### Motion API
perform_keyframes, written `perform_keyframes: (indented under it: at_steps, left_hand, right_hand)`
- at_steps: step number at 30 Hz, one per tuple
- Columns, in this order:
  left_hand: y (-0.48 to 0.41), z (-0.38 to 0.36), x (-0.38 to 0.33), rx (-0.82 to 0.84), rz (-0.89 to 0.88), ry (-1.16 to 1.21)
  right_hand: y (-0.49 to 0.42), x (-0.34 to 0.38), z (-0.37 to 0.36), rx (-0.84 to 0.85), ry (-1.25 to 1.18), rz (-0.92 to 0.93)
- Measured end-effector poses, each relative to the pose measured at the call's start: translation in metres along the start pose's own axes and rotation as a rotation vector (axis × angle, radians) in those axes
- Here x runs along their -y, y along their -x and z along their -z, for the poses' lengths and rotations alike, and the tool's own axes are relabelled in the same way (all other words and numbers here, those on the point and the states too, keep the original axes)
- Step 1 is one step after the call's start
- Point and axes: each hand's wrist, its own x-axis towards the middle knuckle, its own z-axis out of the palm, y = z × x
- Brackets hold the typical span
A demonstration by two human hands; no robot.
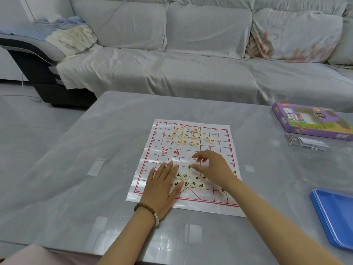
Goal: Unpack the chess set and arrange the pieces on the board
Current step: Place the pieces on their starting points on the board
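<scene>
Left hand (164,185) laid flat, fingers spread, on board (193,202). Right hand (212,167) loosely opened, fingertip touching one black-marked piece (189,167). Red-marked pieces (189,136) clustered at far side; board spread on surface (95,140).

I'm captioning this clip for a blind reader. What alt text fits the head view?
Two bare hands, the left hand flat and the right hand reaching, sort black-lettered pieces on a paper xiangqi board on a grey table. Red-lettered pieces cluster at its far end; a purple box lies to the right.
</scene>
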Motion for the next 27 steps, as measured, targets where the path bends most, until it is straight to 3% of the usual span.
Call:
perform_keyframes:
  at_steps: [5, 11, 20, 27]
  left_hand:
    - [-0.001, -0.002, 0.001, 0.005, 0.005, -0.017]
    - [-0.001, -0.003, 0.001, 0.010, 0.007, -0.047]
    - [0.002, -0.002, 0.002, 0.016, -0.009, -0.080]
    - [0.019, 0.004, 0.007, 0.035, -0.066, -0.080]
  right_hand:
    - [0.027, -0.018, 0.045, -0.018, -0.070, 0.001]
    - [0.062, -0.043, 0.057, 0.248, 0.040, -0.068]
    - [0.066, -0.042, 0.047, 0.209, 0.069, -0.033]
    - [0.037, -0.013, 0.028, 0.095, -0.067, 0.024]
